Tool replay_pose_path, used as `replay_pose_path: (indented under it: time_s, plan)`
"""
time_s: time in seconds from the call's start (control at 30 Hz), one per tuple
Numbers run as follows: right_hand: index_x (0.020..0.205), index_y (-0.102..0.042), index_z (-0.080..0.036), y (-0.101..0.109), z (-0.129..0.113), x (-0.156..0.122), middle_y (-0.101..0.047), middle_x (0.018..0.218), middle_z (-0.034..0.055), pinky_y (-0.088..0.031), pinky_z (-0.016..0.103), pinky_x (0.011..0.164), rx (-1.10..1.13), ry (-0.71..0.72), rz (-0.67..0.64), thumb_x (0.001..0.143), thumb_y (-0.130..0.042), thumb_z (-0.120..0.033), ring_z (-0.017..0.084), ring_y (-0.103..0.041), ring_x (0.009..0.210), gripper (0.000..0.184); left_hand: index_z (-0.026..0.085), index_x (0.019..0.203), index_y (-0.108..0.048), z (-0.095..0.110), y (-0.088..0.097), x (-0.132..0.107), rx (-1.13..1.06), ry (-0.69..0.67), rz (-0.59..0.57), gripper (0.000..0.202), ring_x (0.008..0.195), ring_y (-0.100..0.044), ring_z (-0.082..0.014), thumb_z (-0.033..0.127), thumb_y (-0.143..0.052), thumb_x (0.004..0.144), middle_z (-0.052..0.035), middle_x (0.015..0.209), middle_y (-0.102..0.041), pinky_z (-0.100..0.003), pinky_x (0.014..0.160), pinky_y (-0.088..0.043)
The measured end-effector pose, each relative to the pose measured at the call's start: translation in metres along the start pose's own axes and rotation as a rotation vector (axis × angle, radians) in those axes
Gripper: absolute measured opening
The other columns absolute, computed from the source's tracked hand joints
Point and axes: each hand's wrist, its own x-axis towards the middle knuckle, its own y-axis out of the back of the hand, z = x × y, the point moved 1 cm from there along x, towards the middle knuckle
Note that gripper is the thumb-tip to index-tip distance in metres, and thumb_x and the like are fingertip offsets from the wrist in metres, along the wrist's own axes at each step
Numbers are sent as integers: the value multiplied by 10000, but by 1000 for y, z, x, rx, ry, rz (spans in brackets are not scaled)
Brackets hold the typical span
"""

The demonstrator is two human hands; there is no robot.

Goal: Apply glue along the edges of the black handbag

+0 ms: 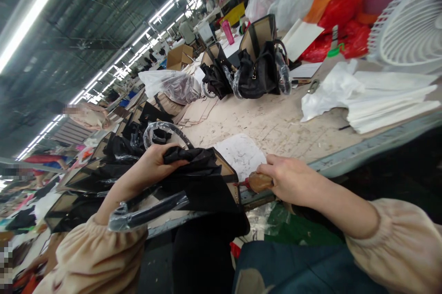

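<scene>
Near frame centre, a black bag (203,193) is pinched by the left grip (160,159), a brown-handled tool (259,182) clasped by the right grip (290,180).

Black bag (203,195) at the tabletop's (221,121) edge
The left hand (161,161) grips its bunched fabric (198,158); the right hand (292,180) holds a brown-handled tool (259,182) at its border; 2 other bags (257,73) stand farther back.
</scene>
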Motion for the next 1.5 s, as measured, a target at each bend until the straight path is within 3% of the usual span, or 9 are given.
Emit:
replay_pose_path:
  time_s: [0.33,0.73,0.97,1.5]
  plan:
    - [1116,-634,-239,5,8,-2,-519,918,62,-333,305,616,-52,-4,91,768,-517,-115,209,-557,775,387,159,839,-615,2,-1,2,1,-22,-19,278,657,-546,-144,433,-574,863,2,732,-611,-221,597,-423]
    - [1101,-622,-239,4,6,-1,-520,919,63,-332,304,621,-31,14,86,760,-510,-101,222,-567,815,384,157,858,-609,4,-1,5,13,-39,-19,282,671,-546,-149,439,-596,862,-4,748,-628,-228,616,-418]
    - [1022,-640,-245,1,6,-2,-532,872,45,-299,300,590,-11,-6,33,795,-523,-125,196,-569,755,282,162,851,-610,6,0,6,9,-41,-20,272,667,-553,-150,434,-591,860,1,736,-628,-228,621,-422]
    - [1087,-635,-266,1,9,-3,-521,882,36,-314,293,596,6,15,46,780,-523,-115,195,-560,774,360,163,840,-605,5,0,7,48,-37,-26,299,651,-548,-147,460,-575,857,3,722,-614,-230,602,-412]
